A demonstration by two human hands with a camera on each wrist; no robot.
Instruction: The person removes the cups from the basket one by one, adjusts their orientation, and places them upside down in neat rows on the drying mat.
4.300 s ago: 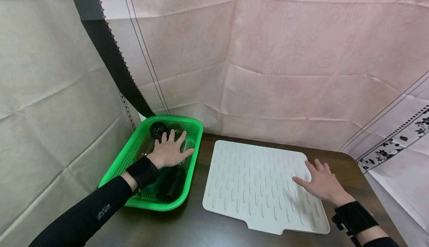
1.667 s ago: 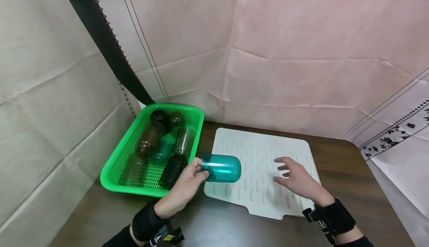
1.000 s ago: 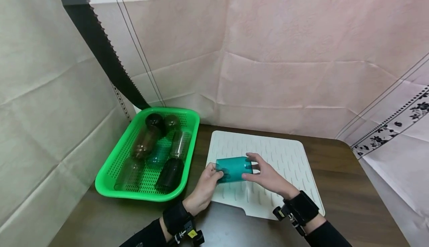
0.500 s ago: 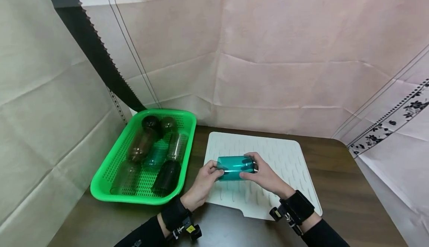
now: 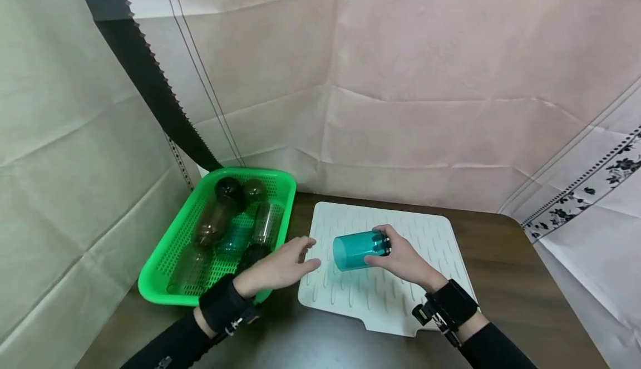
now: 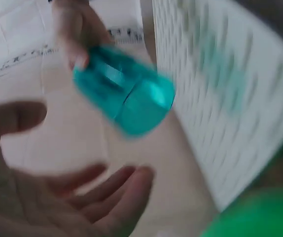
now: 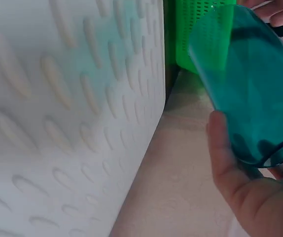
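We hold the teal cup (image 5: 354, 250) on its side in our right hand (image 5: 400, 257), fingers curled round its open end, closed base pointing toward the green basket (image 5: 165, 257). It hangs just above the white ribbed mat (image 5: 425, 235) — not yet resting on it. Our left hand (image 5: 277, 266) lies spread and slack between basket and cup, holding nothing, near the cup's base but apart from it.

To set the cup down well, we judge that the wrist should turn until the rim faces the mat squarely, then lower it onto the ribs so that it sits level — a tilted rim could let it roll. Smooth plastic may slip, so the grip wants to stay firm until the cup stands. More cups, brown, clear and dark, lie in the basket beside our left hand.
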